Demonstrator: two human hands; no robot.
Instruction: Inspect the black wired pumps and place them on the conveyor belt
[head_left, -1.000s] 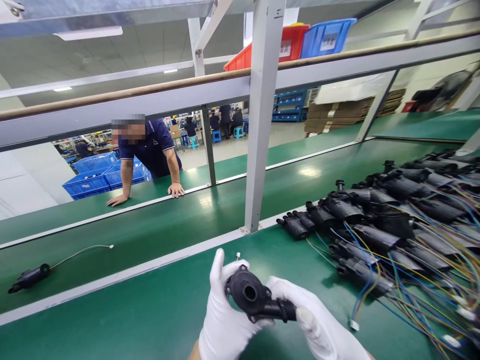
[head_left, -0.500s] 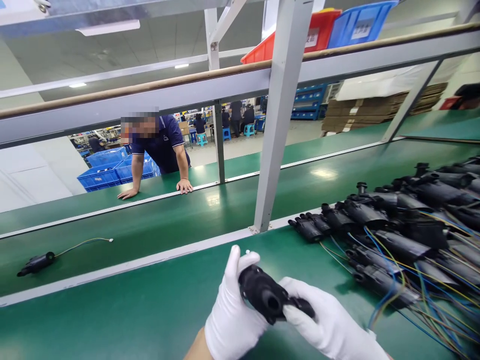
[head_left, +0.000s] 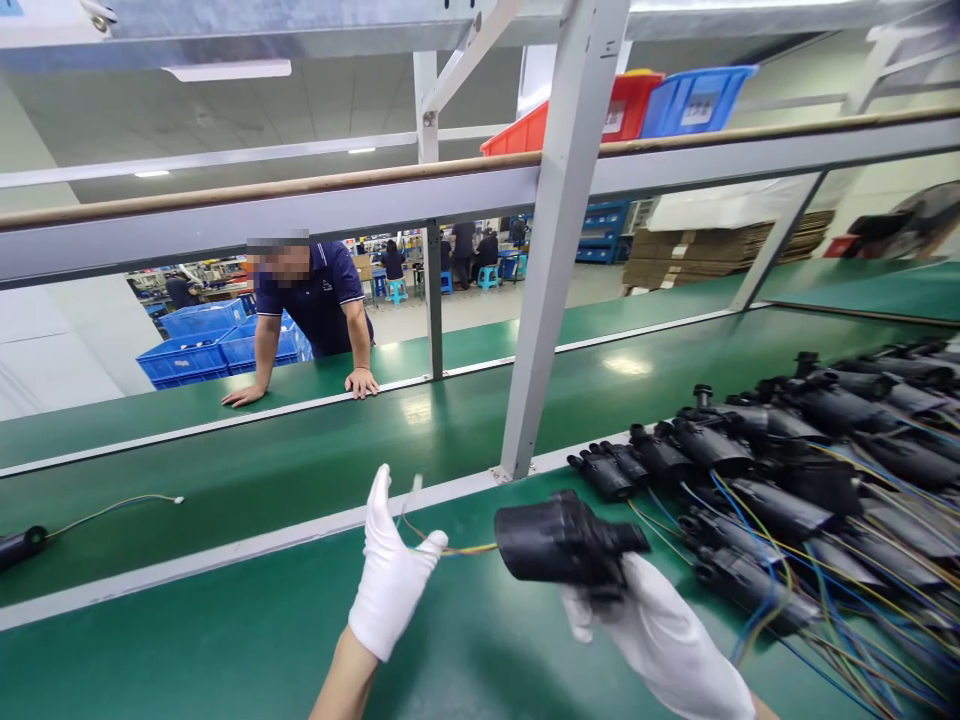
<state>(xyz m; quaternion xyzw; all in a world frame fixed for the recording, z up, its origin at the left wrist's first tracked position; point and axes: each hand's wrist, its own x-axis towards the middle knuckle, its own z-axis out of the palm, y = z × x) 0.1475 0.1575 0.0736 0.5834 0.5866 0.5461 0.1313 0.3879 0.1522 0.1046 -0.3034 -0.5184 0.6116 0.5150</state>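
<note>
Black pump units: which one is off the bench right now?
The black pump unit gripped in the gloved right hand, its wires trailing to the left hand. The pile and the lone unit lie on green surfaces.
</note>
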